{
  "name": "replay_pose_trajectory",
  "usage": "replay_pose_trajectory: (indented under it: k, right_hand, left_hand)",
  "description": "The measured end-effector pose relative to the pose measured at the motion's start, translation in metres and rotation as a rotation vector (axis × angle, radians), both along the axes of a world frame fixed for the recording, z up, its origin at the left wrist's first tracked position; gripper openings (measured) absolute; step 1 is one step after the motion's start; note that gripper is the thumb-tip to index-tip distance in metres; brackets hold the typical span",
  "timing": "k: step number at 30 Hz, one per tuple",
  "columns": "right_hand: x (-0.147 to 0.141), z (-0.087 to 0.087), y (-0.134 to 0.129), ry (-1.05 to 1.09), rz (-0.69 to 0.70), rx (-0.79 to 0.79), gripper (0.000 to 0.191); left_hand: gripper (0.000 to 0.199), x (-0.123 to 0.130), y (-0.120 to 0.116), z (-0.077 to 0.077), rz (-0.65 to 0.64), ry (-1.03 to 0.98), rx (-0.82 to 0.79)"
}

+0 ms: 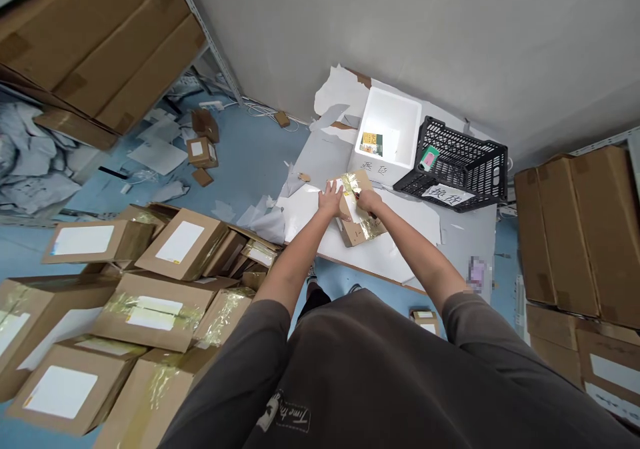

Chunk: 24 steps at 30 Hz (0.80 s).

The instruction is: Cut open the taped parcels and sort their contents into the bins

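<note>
A taped cardboard box (361, 230) lies at a slant on the white-covered table. My left hand (330, 200) rests on its left side with the fingers spread and pressed to the top. My right hand (369, 201) is closed over the right part of the box, around a small dark tool that looks like a box cutter (357, 195). Most of that tool is hidden by my fingers. Shiny clear tape and a white label cover part of the box top.
Behind the box stand a white foam bin (395, 105) with printed packets and a black plastic crate (480, 162) holding a green-and-white packet. Many cardboard boxes (150, 295) are piled at my left. Larger cartons (575, 229) stand at right. A table (325, 162) corner carries torn paper.
</note>
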State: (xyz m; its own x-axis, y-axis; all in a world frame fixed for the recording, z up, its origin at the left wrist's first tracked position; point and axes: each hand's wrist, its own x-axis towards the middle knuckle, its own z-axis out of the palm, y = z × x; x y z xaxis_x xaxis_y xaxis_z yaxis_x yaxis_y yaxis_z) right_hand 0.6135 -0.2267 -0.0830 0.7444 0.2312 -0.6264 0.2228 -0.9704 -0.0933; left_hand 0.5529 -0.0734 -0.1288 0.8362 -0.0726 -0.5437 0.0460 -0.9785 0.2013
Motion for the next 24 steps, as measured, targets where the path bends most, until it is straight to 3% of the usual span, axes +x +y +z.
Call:
replay_pose_trajectory:
  k: [4, 10, 13, 19, 22, 24]
  right_hand:
    - [-0.028, 0.0, -0.033, 0.078, -0.039, -0.005, 0.037]
    - [-0.096, -0.005, -0.103, 0.171, -0.177, 0.133, 0.017]
    - [-0.118, -0.006, -0.117, 0.183, -0.213, 0.126, 0.013]
    - [-0.131, 0.007, -0.144, 0.271, -0.237, 0.161, 0.01]
    - [-0.133, 0.006, -0.17, 0.204, -0.355, 0.302, 0.02]
    - [-0.129, -0.005, -0.18, 0.065, -0.463, 0.342, 0.034]
  left_hand:
    - [0.167, 0.0, 0.002, 0.0, 0.003, -0.01, -0.004]
    - [0.167, 0.004, 0.001, -0.004, -0.005, 0.0, 0.012]
    - [0.168, 0.006, 0.0, -0.002, -0.003, 0.013, 0.034]
    - [0.167, 0.006, -0.003, 0.013, -0.014, 0.034, 0.081]
    - [0.171, 0.002, -0.011, 0.018, -0.001, 0.058, 0.129]
    - [0.176, -0.004, -0.019, 0.02, 0.038, 0.081, 0.178]
